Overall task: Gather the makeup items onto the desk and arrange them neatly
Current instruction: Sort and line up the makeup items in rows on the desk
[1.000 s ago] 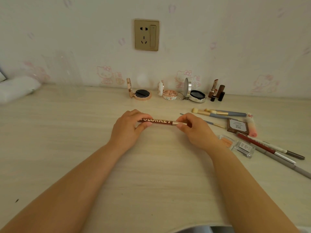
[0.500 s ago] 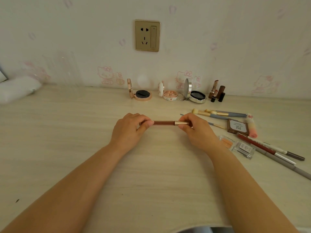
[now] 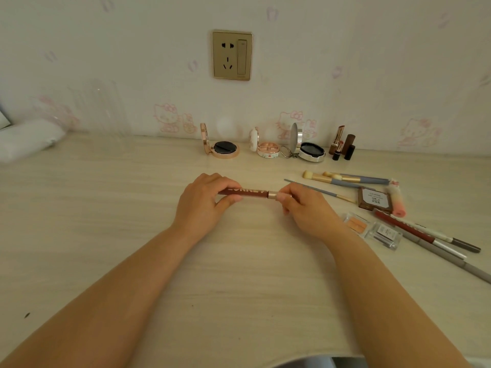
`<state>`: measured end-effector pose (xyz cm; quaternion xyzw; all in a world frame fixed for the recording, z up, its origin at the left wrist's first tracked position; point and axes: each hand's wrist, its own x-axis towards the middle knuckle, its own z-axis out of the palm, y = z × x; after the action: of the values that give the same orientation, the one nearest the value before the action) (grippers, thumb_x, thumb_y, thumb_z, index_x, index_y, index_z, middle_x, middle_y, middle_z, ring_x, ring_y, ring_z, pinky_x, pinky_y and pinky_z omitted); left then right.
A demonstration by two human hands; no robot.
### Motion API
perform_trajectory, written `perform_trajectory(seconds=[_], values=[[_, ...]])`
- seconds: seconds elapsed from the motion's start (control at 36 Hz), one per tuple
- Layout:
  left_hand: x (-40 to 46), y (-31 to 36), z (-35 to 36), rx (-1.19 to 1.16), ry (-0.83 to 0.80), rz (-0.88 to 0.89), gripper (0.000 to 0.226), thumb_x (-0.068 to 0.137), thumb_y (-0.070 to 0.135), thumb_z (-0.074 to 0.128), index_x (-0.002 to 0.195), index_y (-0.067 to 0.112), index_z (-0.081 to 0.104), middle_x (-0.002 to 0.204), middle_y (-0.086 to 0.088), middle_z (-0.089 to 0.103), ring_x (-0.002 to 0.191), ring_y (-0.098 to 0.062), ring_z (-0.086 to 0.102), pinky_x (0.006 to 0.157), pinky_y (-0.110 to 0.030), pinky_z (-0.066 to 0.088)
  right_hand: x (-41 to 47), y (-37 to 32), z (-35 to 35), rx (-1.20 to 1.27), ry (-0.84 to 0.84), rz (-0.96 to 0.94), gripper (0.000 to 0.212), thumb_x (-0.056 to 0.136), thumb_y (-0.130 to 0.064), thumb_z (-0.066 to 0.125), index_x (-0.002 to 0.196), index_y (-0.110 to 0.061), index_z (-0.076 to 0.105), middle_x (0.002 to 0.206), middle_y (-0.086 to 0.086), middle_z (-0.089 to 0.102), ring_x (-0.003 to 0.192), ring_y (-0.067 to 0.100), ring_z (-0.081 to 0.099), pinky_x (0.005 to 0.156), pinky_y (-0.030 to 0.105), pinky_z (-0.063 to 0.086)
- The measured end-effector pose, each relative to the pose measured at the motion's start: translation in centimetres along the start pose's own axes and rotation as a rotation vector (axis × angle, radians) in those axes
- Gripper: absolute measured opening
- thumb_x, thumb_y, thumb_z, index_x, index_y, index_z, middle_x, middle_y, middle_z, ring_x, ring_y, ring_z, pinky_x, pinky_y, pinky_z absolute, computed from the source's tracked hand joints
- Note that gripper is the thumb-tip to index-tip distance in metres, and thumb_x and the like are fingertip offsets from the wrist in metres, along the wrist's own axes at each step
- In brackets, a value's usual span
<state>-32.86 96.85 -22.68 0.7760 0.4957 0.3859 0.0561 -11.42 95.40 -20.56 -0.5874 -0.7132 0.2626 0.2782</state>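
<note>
Both hands are working one item over the middle of the desk [image 3: 79, 235]. The left hand [image 3: 202, 205] is curling its fingers and thumb around the dark-red end of a pencil [image 3: 249, 192], white lettering facing up (only partly readable past the fingers). The right hand [image 3: 305, 208] is pinching the pencil's other end, just past its gold band, so the pencil is lying level between the two hands, above the desk.

Beyond the left hand, against the wall, a rose-gold compact [image 3: 221, 148] is standing open. Beyond the gap between the hands, a small patterned compact [image 3: 265, 150] is sitting open too, and just right of it a silver compact [image 3: 309, 150] with a key ring. Further right, lipsticks [image 3: 342, 144] are standing upright in a tight cluster.

Off to the right of the right hand, things are lying in a loose scatter: brushes [image 3: 345, 179] with blue-grey handles pointing right, a thin brush [image 3: 318, 191] running diagonally near the right hand's knuckles, a brown palette [image 3: 374, 199] with a white label, and a pink tube [image 3: 397, 200] touching its right edge. Nearer the right wrist, a clear case [image 3: 372, 229] is resting flat, and long pencils [image 3: 425, 235] are fanning out toward the desk's right edge.

Above the hands, a gold socket [image 3: 232, 55] is sitting on the wall. Far left of the left hand, a white bundle [image 3: 26, 140] is lying on the desk.
</note>
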Motion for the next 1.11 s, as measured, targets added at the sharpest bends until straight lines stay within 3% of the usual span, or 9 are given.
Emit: perform_trajectory(seconds=[0.06,0.22,0.33,0.47,0.67,0.78,0.89,1.03,1.11], values=[[0.0,0.0,0.0,0.001,-0.001,-0.002,0.015,0.084,0.032,0.065,0.097,0.024,0.068,0.087,0.008,0.064,0.084,-0.015,0.052,0.071,-0.031,0.042,0.1,0.1,0.0,0.013,0.015,0.003,0.002,0.093,-0.027,0.052,0.093,-0.025,0.051,0.076,-0.011,0.052,0.067,0.004,0.044,0.059,0.018,0.033],[0.1,0.0,0.0,0.003,0.014,0.006,0.016,0.083,0.032,0.066,0.097,0.024,0.069,0.086,0.008,0.063,0.083,-0.013,0.051,0.069,-0.029,0.040,0.0,-0.2,0.1,0.055,0.006,-0.014,0.017,0.097,-0.032,0.043,0.092,-0.023,0.057,0.073,-0.010,0.056,0.064,0.007,0.045,0.060,0.023,0.034],[0.1,0.0,0.0,0.016,0.019,0.011,0.016,0.083,0.032,0.066,0.097,0.024,0.069,0.087,0.009,0.063,0.083,-0.014,0.051,0.069,-0.029,0.039,0.1,0.2,0.1,0.031,0.048,-0.017,0.001,0.094,-0.024,0.052,0.094,-0.023,0.052,0.078,-0.010,0.052,0.068,0.005,0.045,0.059,0.018,0.034],[0.1,-0.3,-0.1,0.001,0.043,-0.005,0.018,0.083,0.035,0.064,0.097,0.024,0.069,0.086,0.008,0.063,0.084,-0.015,0.051,0.070,-0.029,0.039,0.3,0.2,0.1,0.107,0.063,-0.023,0.008,0.095,-0.026,0.049,0.092,-0.027,0.057,0.075,-0.012,0.054,0.064,0.005,0.045,0.059,0.020,0.035],[0.9,-2.0,-0.9,0.017,-0.026,-0.123,0.018,0.084,0.034,0.065,0.100,0.027,0.068,0.092,0.009,0.065,0.088,-0.010,0.051,0.075,-0.029,0.041,2.2,0.0,0.1,-0.066,0.058,-0.070,0.009,0.093,-0.022,0.053,0.101,-0.023,0.058,0.081,-0.012,0.053,0.072,0.005,0.047,0.063,0.013,0.036],[1.6,-3.3,-0.8,-0.112,-0.039,-0.245,0.015,0.083,0.028,0.067,0.098,0.025,0.069,0.093,0.010,0.064,0.084,-0.003,0.055,0.074,-0.009,0.039,4.6,-0.6,0.5,-0.151,0.103,-0.132,0.014,0.090,-0.014,0.057,0.104,-0.015,0.060,0.096,-0.003,0.057,0.086,0.012,0.049,0.073,0.023,0.038],[2.8,-5.3,-1.1,0.027,-0.108,-0.243,0.019,0.089,0.030,0.059,0.107,0.026,0.066,0.101,0.005,0.065,0.093,-0.014,0.057,0.081,-0.030,0.045,6.9,-0.8,1.9,-0.217,0.142,-0.151,0.016,0.090,-0.013,0.056,0.105,-0.012,0.060,0.102,0.003,0.061,0.090,0.015,0.050,0.080,0.029,0.041],[4.4,-8.3,-1.4,0.287,-0.142,-0.149,0.027,0.096,0.028,0.045,0.119,0.024,0.059,0.109,0.001,0.059,0.100,-0.021,0.054,0.074,-0.031,0.041,9.6,-0.7,3.6,-0.220,0.163,-0.124,0.023,0.090,-0.015,0.055,0.113,-0.013,0.059,0.111,0.005,0.063,0.102,0.020,0.055,0.087,0.028,0.040],[5.5,-9.6,-1.5,0.317,-0.147,-0.128,0.026,0.095,0.028,0.048,0.118,0.024,0.060,0.111,0.002,0.060,0.100,-0.020,0.056,0.074,-0.031,0.042,10.9,-0.6,4.1,-0.235,0.200,-0.109,0.019,0.090,-0.015,0.054,0.108,-0.012,0.062,0.106,0.006,0.063,0.097,0.020,0.054,0.083,0.028,0.040]])
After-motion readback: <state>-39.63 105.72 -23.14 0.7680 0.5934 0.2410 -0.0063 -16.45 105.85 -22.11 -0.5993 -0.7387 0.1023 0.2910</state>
